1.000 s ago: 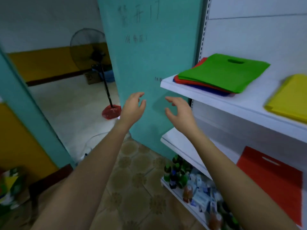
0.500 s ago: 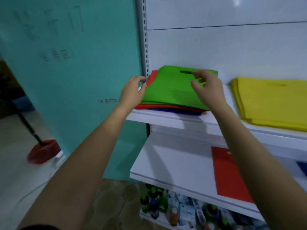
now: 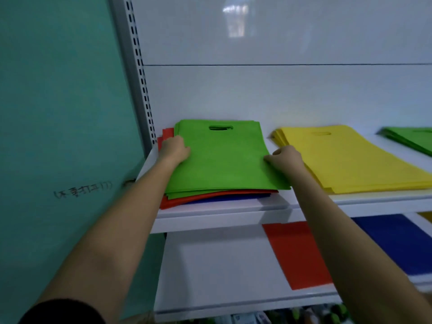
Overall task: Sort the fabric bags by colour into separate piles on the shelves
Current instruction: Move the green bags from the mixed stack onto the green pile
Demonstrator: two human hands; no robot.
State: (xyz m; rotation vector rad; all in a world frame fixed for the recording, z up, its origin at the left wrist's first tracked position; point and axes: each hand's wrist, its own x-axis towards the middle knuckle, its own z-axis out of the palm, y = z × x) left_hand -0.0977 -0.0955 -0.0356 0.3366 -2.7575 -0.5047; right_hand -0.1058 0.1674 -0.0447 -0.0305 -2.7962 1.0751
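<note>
Gripping the green bags (image 3: 224,160) by their side edges, the left hand (image 3: 174,149) and right hand (image 3: 287,159) hold the top layers of the mixed stack at the left end of the upper shelf (image 3: 222,211). Risk: fabric friction may drag the red bag (image 3: 187,199) and blue bag (image 3: 222,199) beneath off the front edge. The right hand, just beside the yellow pile (image 3: 346,160), may disturb it.
</note>
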